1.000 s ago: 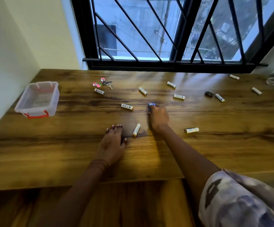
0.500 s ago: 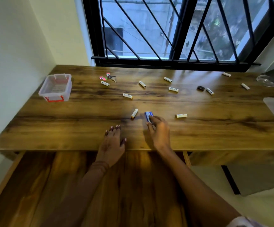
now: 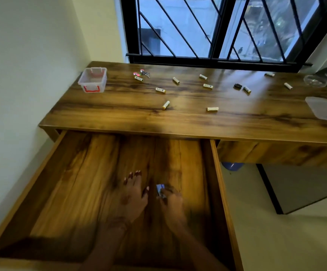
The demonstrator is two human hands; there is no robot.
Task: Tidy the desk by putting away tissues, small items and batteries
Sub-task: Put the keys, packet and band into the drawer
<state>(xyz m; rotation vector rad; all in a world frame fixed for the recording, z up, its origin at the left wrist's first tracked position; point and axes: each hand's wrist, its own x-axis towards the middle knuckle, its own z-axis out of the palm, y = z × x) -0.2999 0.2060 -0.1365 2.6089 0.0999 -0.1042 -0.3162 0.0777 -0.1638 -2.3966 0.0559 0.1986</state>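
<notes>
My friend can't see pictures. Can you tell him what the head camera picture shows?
Two hands reach into an open wooden drawer: the right hand holds a small blue item, the left hand lies flat beside it. On the desk above lie scattered batteries and a clear plastic box.

Drawer [image 3: 65, 182] pulled wide open under the table [image 3: 178, 118]; both hands over its wooden floor, blurred. Right hand [image 3: 171, 202] pinches a small blue item [image 3: 160, 189] at the fingertips, left hand [image 3: 133, 194] flat beside it, fingers spread. On the table: scattered batteries [image 3: 166, 105], a clear bin with red latches [image 3: 92, 79] at the left end, keys [image 3: 142, 72], a small black item [image 3: 237, 86], a clear lid [image 3: 324, 108] at the right.
</notes>
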